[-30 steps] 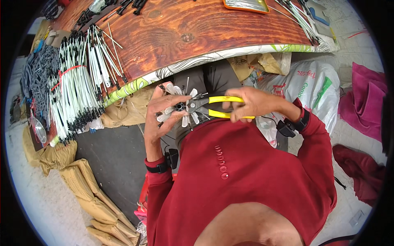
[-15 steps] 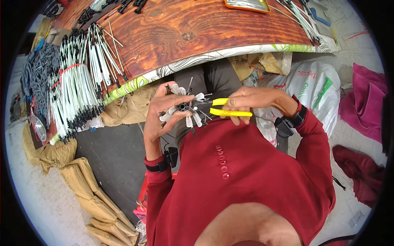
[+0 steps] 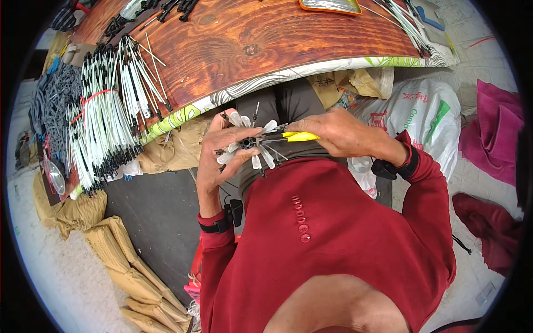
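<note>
The left hand point(image 3: 222, 147) is curled, its thumb and fingers pinched on a small black spoked hub point(image 3: 249, 142), which sits in front of the person's lap, just short of the table edge. White, petal-like blades point(image 3: 268, 160) and thin black-tipped rods fan out around the hub, some passing behind the left fingers. The right hand point(image 3: 340, 132) is closed around yellow-handled pliers point(image 3: 301, 136), the 2 grips lying nearly together. The dark nose of the pliers points left toward the hub and overlaps the blades on that side; whether it touches the hub or bites on a rod is too small to tell. Black straps point(image 3: 215, 226) with small boxes circle both wrists, beside the cuffs of a dark red sweatshirt point(image 3: 333, 222). Beyond the hands stands a brown wood-grain tabletop point(image 3: 261, 41), edged with a white and green leaf-patterned cloth point(image 3: 277, 75). On its left side lies a thick bundle of white rods point(image 3: 102, 119) with black ends, bound by a red tie point(image 3: 100, 95), next to a heap of grey pieces point(image 3: 58, 102). An orange-rimmed tray point(image 3: 332, 11) is at the far edge. Brown paper packages point(image 3: 119, 261) lie at lower left; a white plastic bag point(image 3: 425, 125) and a magenta cloth point(image 3: 491, 136) are at right.
</note>
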Tool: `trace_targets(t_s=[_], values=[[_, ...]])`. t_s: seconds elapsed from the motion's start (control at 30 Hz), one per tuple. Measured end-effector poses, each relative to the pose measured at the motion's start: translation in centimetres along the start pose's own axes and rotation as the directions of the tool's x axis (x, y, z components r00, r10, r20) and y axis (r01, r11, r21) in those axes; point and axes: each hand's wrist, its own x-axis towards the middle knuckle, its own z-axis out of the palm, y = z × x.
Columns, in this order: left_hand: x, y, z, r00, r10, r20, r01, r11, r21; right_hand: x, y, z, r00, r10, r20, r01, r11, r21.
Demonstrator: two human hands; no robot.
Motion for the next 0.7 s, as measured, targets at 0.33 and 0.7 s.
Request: trace_targets(t_s=[0.33, 0.7], values=[[0.3, -0.4, -0.2, 0.996, 0.088, -0.032, -0.085, 0.994, 0.065, 0.6, 0.7, 0.1, 0.999, -0.033, 0.011, 0.033, 0.997, -0.071], [0.3, 0.1, 0.6, 0.998, 0.057, -0.041, -0.054, 0.996, 0.077, 0.3, 0.0, -0.5, 0.987, 0.087, 0.135, -0.074, 0.992, -0.099]])
